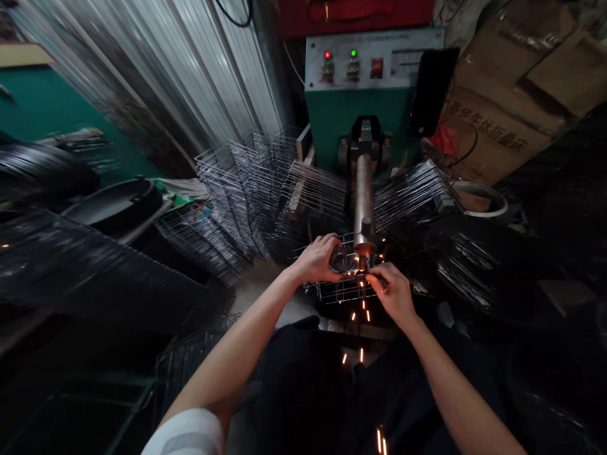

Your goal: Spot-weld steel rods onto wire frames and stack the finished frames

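Observation:
A green machine [327,120] stands ahead, and its metal cylinder arm [364,196] reaches toward me. Orange sparks fly and drop from the tip of the arm. Just left of the tip, my left hand [322,258] is curled round the edge of a small round wire piece [342,260]. My right hand [392,292] is pinched close to the tip on the right side, and what its fingers hold is too small to make out. A wire grid [344,292] lies under and between both hands.
Stacked wire racks [246,189] stand left of the machine, more wire panels [412,193] to its right. A black phone [434,91] is fixed at the machine's right side. Cardboard boxes [512,95] are at the back right, a black pan [114,202] at the left.

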Tool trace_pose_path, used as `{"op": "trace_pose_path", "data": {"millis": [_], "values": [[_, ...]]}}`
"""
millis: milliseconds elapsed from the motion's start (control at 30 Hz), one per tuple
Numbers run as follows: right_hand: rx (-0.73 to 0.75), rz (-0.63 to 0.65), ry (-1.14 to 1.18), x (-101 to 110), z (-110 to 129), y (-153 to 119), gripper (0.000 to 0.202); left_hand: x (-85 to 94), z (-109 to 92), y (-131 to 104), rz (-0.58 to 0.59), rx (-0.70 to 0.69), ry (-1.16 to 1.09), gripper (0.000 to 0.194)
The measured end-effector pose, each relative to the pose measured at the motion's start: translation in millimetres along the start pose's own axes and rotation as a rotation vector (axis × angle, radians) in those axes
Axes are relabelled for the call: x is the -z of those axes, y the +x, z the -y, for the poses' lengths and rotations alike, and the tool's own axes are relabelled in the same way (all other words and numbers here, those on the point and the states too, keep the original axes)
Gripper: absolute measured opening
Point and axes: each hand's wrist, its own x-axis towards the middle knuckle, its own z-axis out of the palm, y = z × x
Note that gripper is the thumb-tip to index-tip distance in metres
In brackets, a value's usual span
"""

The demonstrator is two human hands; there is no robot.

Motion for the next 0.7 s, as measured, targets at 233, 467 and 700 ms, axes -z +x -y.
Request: {"op": "trace_pose_path", "data": {"millis": [233, 467, 700], "values": [[-0.531, 0.079, 0.401, 64.4, -19.7, -53.8, 0.030, -26.4, 59.9, -86.0, -0.173, 0.258, -0.336, 0.140], [-0.912, -0.078, 0.652, 63.9, 4.3, -81.0, 0.050, -93.3, 78.2, -105.7, -0.066, 0.431, -1.020, 0.135], [-0.926, 0.077, 0.710, 48.2, 46.4, -72.7, 0.046, -82.1, 65.0, -112.3, -0.284, 0.391, -1.259, 0.120]]}}
